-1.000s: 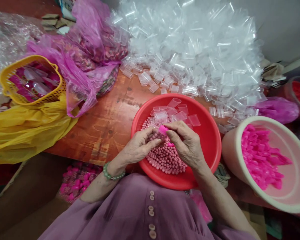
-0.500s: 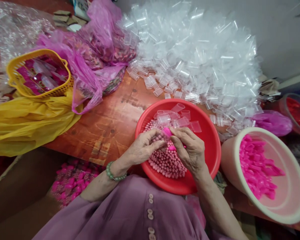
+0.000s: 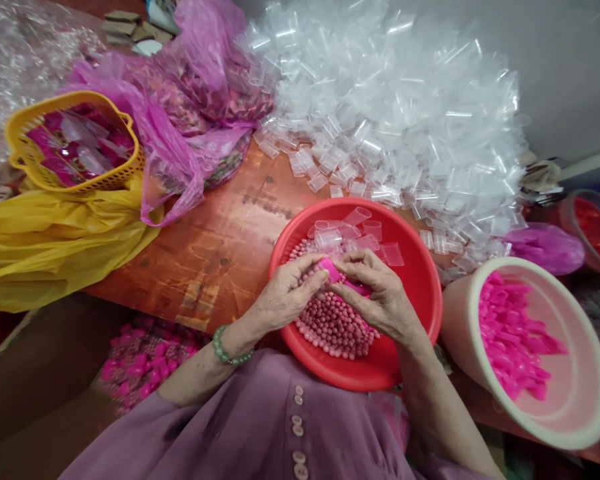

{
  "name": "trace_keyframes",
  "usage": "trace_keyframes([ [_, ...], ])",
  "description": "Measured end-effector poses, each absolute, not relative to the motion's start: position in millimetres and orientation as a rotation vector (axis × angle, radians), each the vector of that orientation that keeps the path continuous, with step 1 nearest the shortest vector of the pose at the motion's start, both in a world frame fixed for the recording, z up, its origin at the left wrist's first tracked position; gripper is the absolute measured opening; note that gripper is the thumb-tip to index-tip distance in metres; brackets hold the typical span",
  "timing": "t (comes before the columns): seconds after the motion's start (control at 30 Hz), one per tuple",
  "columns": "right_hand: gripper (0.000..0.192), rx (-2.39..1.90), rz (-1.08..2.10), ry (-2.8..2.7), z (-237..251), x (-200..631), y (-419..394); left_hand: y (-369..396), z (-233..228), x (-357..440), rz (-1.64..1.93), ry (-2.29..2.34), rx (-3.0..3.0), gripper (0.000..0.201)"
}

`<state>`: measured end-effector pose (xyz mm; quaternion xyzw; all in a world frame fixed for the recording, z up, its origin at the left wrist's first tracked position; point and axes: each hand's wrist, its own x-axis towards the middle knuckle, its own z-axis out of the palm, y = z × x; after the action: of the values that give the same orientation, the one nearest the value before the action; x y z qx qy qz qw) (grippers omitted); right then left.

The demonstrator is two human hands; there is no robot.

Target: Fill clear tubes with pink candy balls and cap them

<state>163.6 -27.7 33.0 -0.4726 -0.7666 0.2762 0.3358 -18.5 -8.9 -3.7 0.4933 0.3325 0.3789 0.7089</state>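
Over a red basin, both hands meet at a small bright pink plastic piece. My left hand, with a green bead bracelet at the wrist, pinches it between thumb and fingertips. From the other side, my right hand closes its fingertips on the same piece. More bright pink plastic shows under the right fingers; I cannot tell whether it is held. Below the hands lie many dusty-pink beads. Clear plastic tubes rest at the basin's far side.
A big heap of clear tubes covers the table's back. At right stands a pale tub of pink plastic pieces. Leftward are a yellow basket, a yellow bag and purple bags. Pink pieces and beads lie below the table edge.
The pink piece has turned and shows more plainly between the hands. My right fingers have shifted slightly left and straightened around it. The left thumb has risen onto it.
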Motion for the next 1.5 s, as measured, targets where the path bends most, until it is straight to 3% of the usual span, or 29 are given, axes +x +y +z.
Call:
trace_keyframes([
  [0.13, 0.042, -1.244, 0.934, -1.927, 35, 172, -28, -7, 0, -13, 0.871, 0.765, 1.047, 0.033],
  [0.3, 0.044, -1.283, 1.127, -1.315, 28, 174, -28, -8, 0, -11, 0.85, 0.789, 0.995, 0.033],
  [0.5, 0.023, -1.382, 0.8, -1.486, 25, 158, -30, -6, -1, -11, 0.829, 0.782, 1.047, 0.031],
  [0.8, 0.086, -1.385, 0.288, -2.18, 20, 148, -36, -3, -3, -15, 0.843, 0.739, 0.837, 0.036],
  [1.13, 0.076, -1.412, -0.147, -2.254, 10, 139, -39, -5, -3, -9, 0.832, 0.694, 0.829, 0.046],
  [1.5, 0.081, -1.365, -0.203, -2.344, 10, 141, -35, -7, -4, -10, 0.828, 0.707, 0.821, 0.045],
])
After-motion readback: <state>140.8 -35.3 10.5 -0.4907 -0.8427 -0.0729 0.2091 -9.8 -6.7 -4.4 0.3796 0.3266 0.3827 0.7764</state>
